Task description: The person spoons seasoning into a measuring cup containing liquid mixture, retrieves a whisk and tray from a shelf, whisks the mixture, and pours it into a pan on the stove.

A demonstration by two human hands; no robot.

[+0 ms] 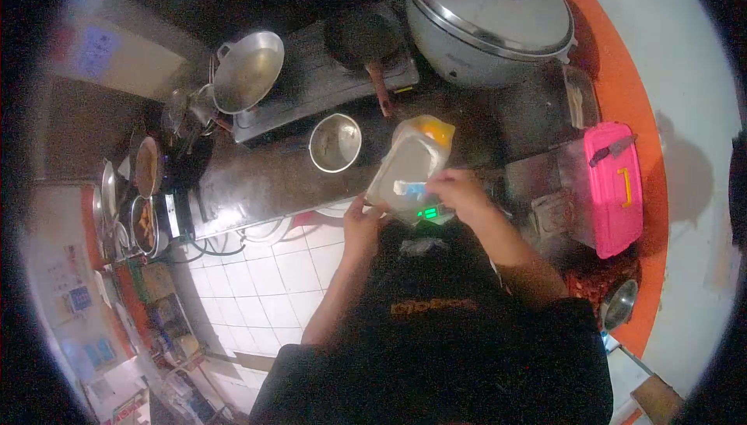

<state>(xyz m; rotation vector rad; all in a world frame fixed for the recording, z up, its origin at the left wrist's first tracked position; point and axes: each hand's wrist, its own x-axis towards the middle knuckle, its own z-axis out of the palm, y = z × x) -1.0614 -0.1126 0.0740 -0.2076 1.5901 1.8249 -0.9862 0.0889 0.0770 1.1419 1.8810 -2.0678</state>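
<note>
My left hand (363, 226) is closed on the near left corner of a pale rectangular tub (383, 184). White material lies inside the tub, and something orange-yellow (436, 133) shows at its far end. My right hand (461, 194) is closed, held over the tub's near right part. Its fingers pinch a small blue and white utensil (412, 188), whose exact kind is too blurred to make out. Just below the tub glows the green display of a digital scale (428, 213), and the tub seems to rest on that scale.
Left of the tub stands a metal pot (335, 143). Behind are a frying pan (364, 40) on a stove (311, 75), a tilted metal wok (249, 73) and a large lidded cooker (490, 28). A pink-lidded box (613, 189) sits to the right.
</note>
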